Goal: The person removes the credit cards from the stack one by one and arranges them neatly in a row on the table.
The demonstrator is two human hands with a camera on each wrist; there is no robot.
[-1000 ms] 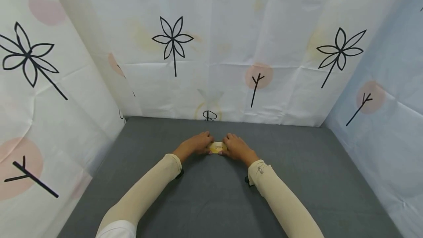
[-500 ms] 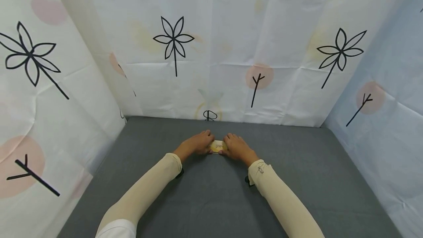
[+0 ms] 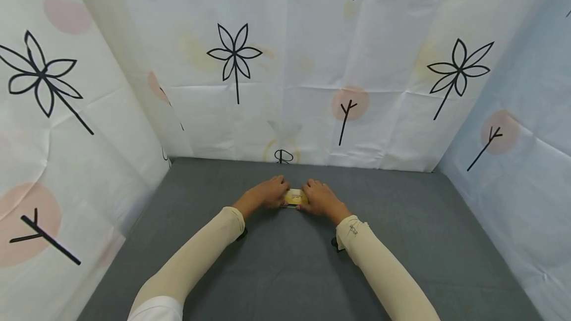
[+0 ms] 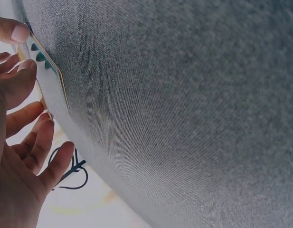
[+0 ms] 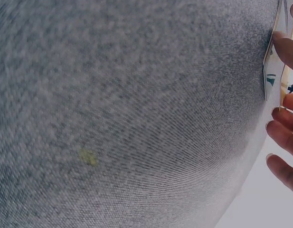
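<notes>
A small yellow card (image 3: 295, 196) is held between the two hands near the table's far side. My left hand (image 3: 269, 192) grips its left end and my right hand (image 3: 319, 198) its right end, thumbs toward me. Beneath it, the left wrist view shows a thin white, layered panel (image 4: 52, 88) with teal leaf-like marks, close to the cloth. The right wrist view also has this panel (image 5: 271, 78), with the right thumb against it. Whether card and panel are joined cannot be told. Fingers hide both ends of the card.
A grey cloth (image 3: 285, 271) covers the table. White fabric walls (image 3: 308, 38) with plant drawings stand behind it and on both sides. A faint yellow spot (image 5: 88, 156) marks the cloth in the right wrist view.
The yellow card has shifted slightly up and away from me, and a pale edge now shows below it. Both hands have stayed almost in place.
</notes>
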